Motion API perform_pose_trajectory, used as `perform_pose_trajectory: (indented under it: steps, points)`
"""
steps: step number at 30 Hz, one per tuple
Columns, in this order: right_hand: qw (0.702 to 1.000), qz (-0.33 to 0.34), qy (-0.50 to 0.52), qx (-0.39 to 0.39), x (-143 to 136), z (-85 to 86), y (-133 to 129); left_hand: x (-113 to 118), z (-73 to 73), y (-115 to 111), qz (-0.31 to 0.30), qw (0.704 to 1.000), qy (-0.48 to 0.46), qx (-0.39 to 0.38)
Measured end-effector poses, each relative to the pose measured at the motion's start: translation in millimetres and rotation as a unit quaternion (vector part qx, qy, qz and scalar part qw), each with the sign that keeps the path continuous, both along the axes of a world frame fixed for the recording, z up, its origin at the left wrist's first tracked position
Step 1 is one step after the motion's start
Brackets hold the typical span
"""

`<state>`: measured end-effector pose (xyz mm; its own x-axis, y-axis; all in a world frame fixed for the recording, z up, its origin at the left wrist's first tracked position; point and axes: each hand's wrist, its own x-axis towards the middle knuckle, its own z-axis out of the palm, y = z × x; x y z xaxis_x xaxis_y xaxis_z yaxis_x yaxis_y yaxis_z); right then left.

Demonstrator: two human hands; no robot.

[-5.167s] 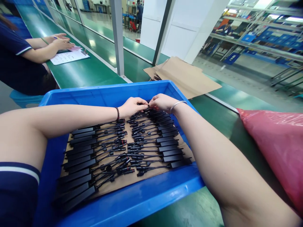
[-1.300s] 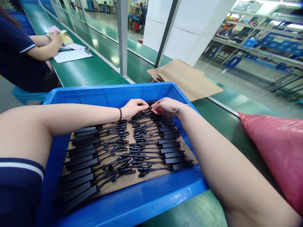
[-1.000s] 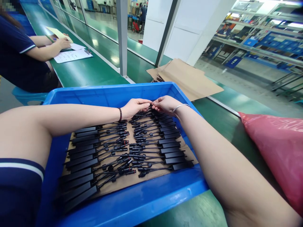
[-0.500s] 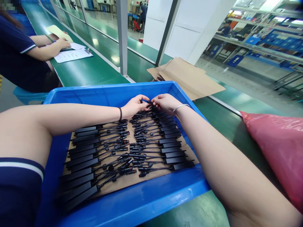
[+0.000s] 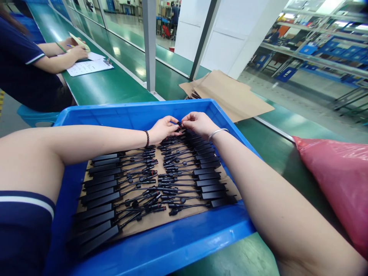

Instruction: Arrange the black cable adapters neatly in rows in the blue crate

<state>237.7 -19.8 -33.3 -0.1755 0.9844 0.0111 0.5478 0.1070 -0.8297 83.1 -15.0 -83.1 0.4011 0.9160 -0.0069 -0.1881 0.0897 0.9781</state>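
A blue bin (image 5: 138, 107) holds two rows of black modules with short cables, laid on brown paper (image 5: 159, 161). The left row's modules (image 5: 106, 197) lie with their connectors toward the middle, facing those of the right row (image 5: 208, 176). Near the bin's far wall my left hand (image 5: 165, 130) is closed on a small black connector (image 5: 179, 125). My right hand (image 5: 198, 123) pinches at the same connector from the right, fingertips close to the left hand's. The connector is partly hidden by the fingers.
Brown cardboard sheets (image 5: 227, 92) lie behind the bin on the green bench (image 5: 115, 88). At the right is a red plastic bag (image 5: 333, 184). A metal post (image 5: 149, 46) stands beyond the bin. At the left a person sits by a clipboard (image 5: 89, 68), holding a yellow pad.
My right hand has shifted slightly left and up, its fingers still pinched by the left hand. The other person's yellow pad has tilted and a pen now shows.
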Motion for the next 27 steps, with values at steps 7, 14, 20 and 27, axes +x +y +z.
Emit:
perform_pose_trajectory:
  steps: [7,14,20,27]
  points:
    - [0.989,0.025,-0.131,0.066,-1,-3.6,2,1,-3.2,2,0.023,1.0,0.014,0.015]
    - [0.977,0.03,-0.199,0.065,0,0.9,0,0,-4.2,3,0.023,0.999,0.04,0.017]
    - [0.964,0.035,-0.262,0.024,-5,8.2,-3,-1,-1.1,2,-0.005,0.992,0.116,0.051]
    - [0.985,-0.014,-0.145,-0.096,-8,2.8,-4,-1,-2.1,2,-0.021,0.992,0.097,0.08]
